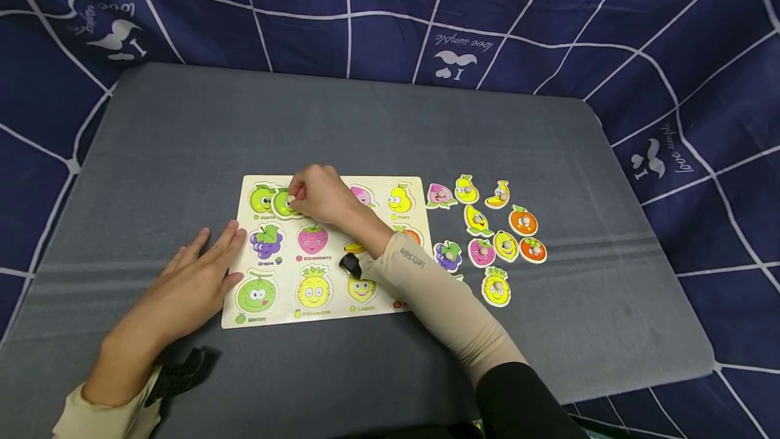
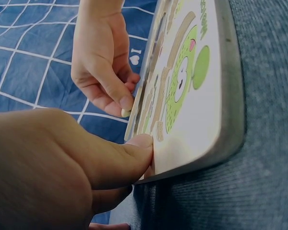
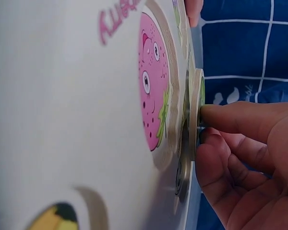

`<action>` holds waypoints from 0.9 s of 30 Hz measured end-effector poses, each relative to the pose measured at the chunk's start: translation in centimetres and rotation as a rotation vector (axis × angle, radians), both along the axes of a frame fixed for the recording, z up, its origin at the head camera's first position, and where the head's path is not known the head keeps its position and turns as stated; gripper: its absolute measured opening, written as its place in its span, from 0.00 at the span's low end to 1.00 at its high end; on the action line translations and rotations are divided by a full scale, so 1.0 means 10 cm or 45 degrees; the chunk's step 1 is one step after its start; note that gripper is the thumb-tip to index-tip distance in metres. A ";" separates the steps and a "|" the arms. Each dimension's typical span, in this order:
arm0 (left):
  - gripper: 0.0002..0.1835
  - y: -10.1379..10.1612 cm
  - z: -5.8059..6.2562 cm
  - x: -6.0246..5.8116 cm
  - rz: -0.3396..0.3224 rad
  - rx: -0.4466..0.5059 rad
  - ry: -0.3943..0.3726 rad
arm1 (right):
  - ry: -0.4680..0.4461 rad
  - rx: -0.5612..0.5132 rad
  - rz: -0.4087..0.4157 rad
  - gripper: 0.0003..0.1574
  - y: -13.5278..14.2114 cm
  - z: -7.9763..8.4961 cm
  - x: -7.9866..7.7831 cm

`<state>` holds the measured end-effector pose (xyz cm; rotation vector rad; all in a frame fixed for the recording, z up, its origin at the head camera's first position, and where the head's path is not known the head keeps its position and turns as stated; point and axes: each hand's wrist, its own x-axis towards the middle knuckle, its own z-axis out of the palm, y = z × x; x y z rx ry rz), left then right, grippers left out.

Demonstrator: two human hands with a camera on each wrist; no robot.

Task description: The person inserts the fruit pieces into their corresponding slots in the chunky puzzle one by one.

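Observation:
A wooden fruit puzzle board lies flat, with printed fruits in its recesses. My right hand pinches the knob of a green apple piece over the top row, just right of the printed apple. In the right wrist view, the held piece is seen edge-on beyond the strawberry recess. My left hand rests at the board's left edge with fingers extended. Up close in the left wrist view, the left thumb touches the board's rim near the melon recess.
Several knobbed fruit pieces lie right of the board, among them a peach, a grape, a pineapple and an orange. My right forearm covers part of the board. The grey table is bordered by blue checked cloth.

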<state>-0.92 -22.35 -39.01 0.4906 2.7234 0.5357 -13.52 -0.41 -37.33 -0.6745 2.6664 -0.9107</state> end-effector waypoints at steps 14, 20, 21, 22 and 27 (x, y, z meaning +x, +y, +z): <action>0.36 0.00 0.01 0.00 0.000 0.006 0.005 | -0.019 0.026 -0.004 0.03 -0.11 0.01 -0.04; 0.36 0.01 0.01 0.01 0.002 0.005 0.014 | -0.029 0.036 0.001 0.02 -0.15 0.00 -0.06; 0.36 0.01 0.01 0.01 0.003 0.006 0.015 | -0.026 0.034 0.003 0.02 -0.16 0.00 -0.06; 0.36 0.01 0.01 0.01 0.004 0.006 0.015 | -0.026 0.035 0.004 0.02 -0.17 -0.01 -0.06; 0.36 0.02 0.01 0.01 0.011 0.005 0.017 | -0.031 0.044 -0.003 0.02 -0.21 -0.01 -0.08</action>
